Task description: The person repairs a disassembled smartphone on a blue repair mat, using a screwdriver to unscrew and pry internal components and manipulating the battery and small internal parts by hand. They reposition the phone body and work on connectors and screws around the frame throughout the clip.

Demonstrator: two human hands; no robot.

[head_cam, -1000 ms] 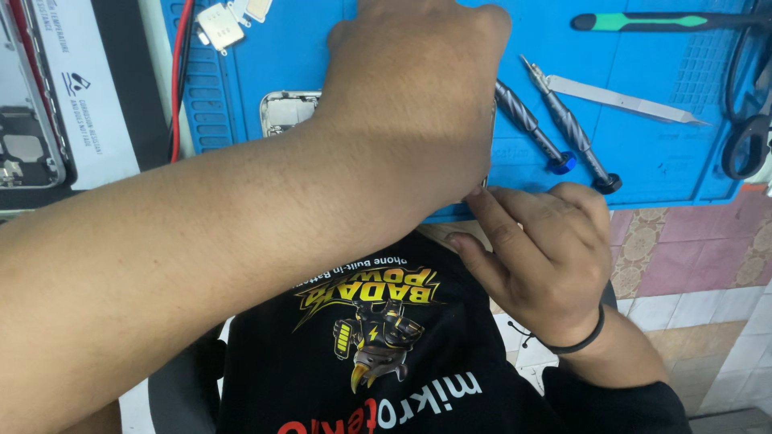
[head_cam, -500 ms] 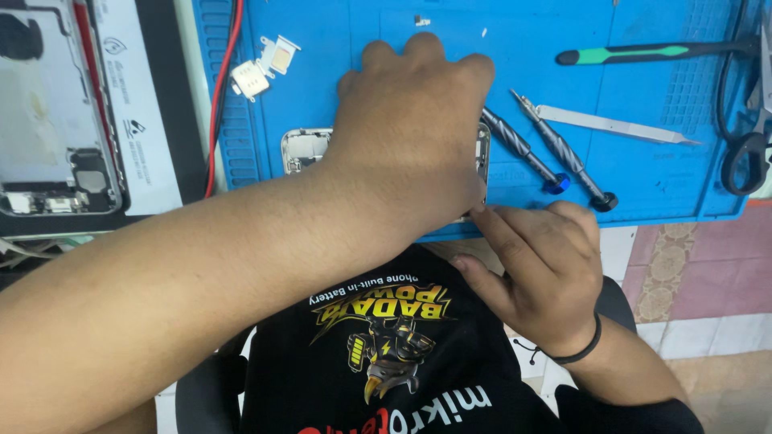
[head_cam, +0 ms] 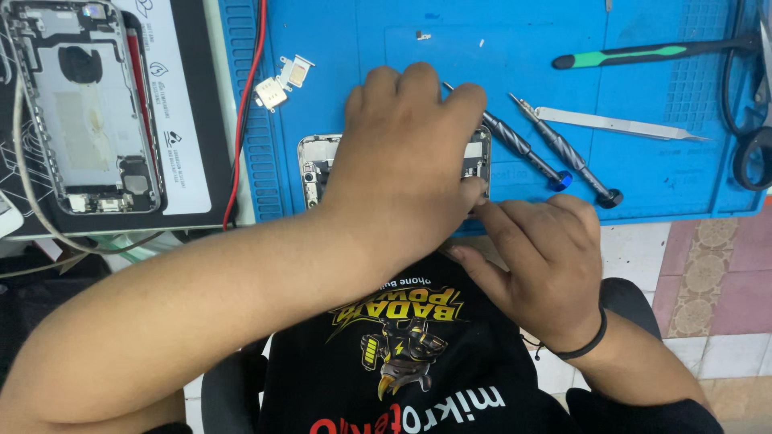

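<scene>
An opened phone body (head_cam: 315, 165) lies on the blue work mat (head_cam: 515, 56) near its front edge, mostly covered by my left hand (head_cam: 402, 153), which presses flat on it with fingers curled over the far edge. My right hand (head_cam: 539, 257), a black band at its wrist, sits at the mat's front edge with its fingertips touching the phone's right end, next to my left thumb. What the right fingers pinch, if anything, is hidden.
Two dark screwdrivers (head_cam: 515, 145) (head_cam: 567, 153), metal tweezers (head_cam: 619, 124) and a green-handled tool (head_cam: 643, 55) lie right of the phone. Scissors (head_cam: 752, 145) sit at the far right. Small white parts (head_cam: 281, 80) and a red wire (head_cam: 245, 104) lie left. A second opened phone (head_cam: 84, 104) rests on a dark pad.
The view has tilted so the mat and hands sit lower in frame. My left hand stays on the phone; my right fingertips have moved up to its right end.
</scene>
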